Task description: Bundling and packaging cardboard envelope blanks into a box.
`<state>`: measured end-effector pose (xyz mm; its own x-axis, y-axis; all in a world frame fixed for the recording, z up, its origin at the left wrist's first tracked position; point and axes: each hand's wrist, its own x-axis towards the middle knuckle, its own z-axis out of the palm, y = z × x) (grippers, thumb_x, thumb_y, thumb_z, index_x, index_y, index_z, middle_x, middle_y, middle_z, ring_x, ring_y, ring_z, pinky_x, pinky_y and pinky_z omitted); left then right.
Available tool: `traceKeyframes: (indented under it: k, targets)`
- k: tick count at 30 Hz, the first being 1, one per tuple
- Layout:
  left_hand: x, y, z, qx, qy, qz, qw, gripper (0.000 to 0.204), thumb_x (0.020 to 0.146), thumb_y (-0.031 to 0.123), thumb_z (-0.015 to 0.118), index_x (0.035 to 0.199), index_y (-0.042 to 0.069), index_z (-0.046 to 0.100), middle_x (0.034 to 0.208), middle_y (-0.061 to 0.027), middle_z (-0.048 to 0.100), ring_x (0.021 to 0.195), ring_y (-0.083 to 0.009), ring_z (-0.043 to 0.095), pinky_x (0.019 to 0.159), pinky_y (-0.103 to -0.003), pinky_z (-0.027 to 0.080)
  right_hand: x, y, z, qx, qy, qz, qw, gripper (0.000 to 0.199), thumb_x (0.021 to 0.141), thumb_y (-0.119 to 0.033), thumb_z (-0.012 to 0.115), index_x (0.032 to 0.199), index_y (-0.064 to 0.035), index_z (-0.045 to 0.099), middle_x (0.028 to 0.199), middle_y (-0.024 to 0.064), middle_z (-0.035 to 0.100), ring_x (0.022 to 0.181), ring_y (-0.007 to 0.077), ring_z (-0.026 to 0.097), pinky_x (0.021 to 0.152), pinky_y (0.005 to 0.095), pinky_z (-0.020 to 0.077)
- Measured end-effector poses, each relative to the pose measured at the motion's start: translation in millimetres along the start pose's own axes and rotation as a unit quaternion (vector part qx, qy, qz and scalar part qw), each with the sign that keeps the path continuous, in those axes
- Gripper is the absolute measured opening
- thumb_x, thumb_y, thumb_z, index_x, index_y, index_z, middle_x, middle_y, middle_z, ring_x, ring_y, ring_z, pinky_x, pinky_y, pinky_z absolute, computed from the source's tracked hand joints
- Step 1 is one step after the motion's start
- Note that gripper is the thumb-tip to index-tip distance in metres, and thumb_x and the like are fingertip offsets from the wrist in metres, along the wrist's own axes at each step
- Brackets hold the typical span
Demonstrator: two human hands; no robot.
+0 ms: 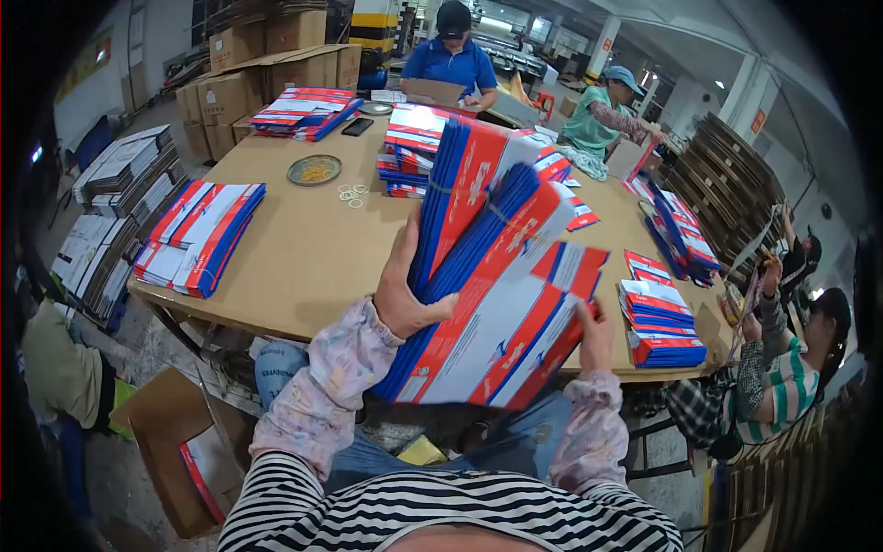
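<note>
Over the near edge of the table I hold flat, folded cartons printed red, white and blue. My left hand is closed round their left side, thumb across the front. Two tilted bundles, a left bundle and a right bundle, fan upward from it, each with a band round its upper part. In front of them slants a wider batch of cartons, its printed faces toward me. My right hand pinches the right edge of that batch, thumb in front, fingers partly hidden behind.
The brown table carries more carton stacks at left, back and right. A round dish of rubber bands, loose rings and a phone lie on it. Co-workers sit opposite and at right; an open box stands lower left.
</note>
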<state>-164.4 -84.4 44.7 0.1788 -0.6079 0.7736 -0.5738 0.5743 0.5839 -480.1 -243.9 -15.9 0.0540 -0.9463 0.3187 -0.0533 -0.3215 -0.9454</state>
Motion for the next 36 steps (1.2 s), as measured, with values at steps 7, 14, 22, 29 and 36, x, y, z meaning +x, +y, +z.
traceKeyframes:
  k: [7, 14, 22, 29, 36]
  targets:
    - [12, 6, -39, -0.101, 0.073, 0.106, 0.987, 0.116, 0.065, 0.022, 0.073, 0.148, 0.003, -0.005, 0.147, -0.022, 0.026, 0.134, -0.0278, 0.034, 0.11, -0.039, 0.028, 28, -95, 34, 0.107, -0.072, -0.164, 0.978, 0.039, 0.087, -0.008, 0.064, 0.123, -0.0014, 0.053, 0.101, 0.0013, 0.06, 0.088, 0.0088, 0.055, 0.08, 0.0229, 0.0454]
    - [-19, -24, -22, -0.158, 0.01, -0.026, 0.987, 0.105, 0.071, 0.014, 0.076, 0.149, 0.003, 0.007, 0.144, -0.0156, 0.031, 0.131, -0.0246, 0.036, 0.109, -0.037, 0.029, 18, -43, 61, 0.108, -0.098, -0.139, 0.98, 0.057, 0.087, -0.01, 0.063, 0.137, 0.0006, 0.038, 0.118, 0.008, 0.057, 0.104, 0.0153, 0.056, 0.093, 0.0297, 0.0434]
    - [-50, -47, 1, -0.223, 0.043, -0.136, 0.964, 0.101, 0.07, 0.013, 0.081, 0.145, 0.002, 0.016, 0.135, -0.0159, 0.042, 0.124, -0.0233, 0.044, 0.105, -0.037, 0.034, 14, 6, 61, 0.015, -0.053, 0.004, 0.998, 0.027, 0.088, -0.024, 0.066, 0.098, 0.0006, 0.062, 0.089, 0.0031, 0.063, 0.076, 0.0108, 0.055, 0.068, 0.0263, 0.0447]
    - [-49, -28, 67, -0.325, 0.245, -0.365, 0.837, 0.061, 0.08, 0.021, 0.076, 0.125, 0.002, 0.039, 0.112, -0.0127, 0.058, 0.101, -0.018, 0.059, 0.088, -0.035, 0.048, 94, -62, 84, -0.243, -0.075, -0.154, 0.955, 0.042, 0.079, -0.028, 0.074, 0.101, 0.0049, 0.062, 0.086, 0.0164, 0.067, 0.081, 0.0246, 0.064, 0.074, 0.0355, 0.0492]
    - [-67, -92, 109, -0.371, 0.358, -0.547, 0.659, 0.061, 0.082, 0.03, 0.074, 0.127, 0.002, 0.043, 0.119, -0.0137, 0.057, 0.105, -0.0221, 0.058, 0.09, -0.038, 0.047, 67, -8, 162, -0.311, -0.282, -0.249, 0.873, 0.072, 0.076, -0.039, 0.076, 0.129, 0.0008, 0.048, 0.125, 0.0228, 0.053, 0.115, 0.0368, 0.051, 0.098, 0.0407, 0.0405]
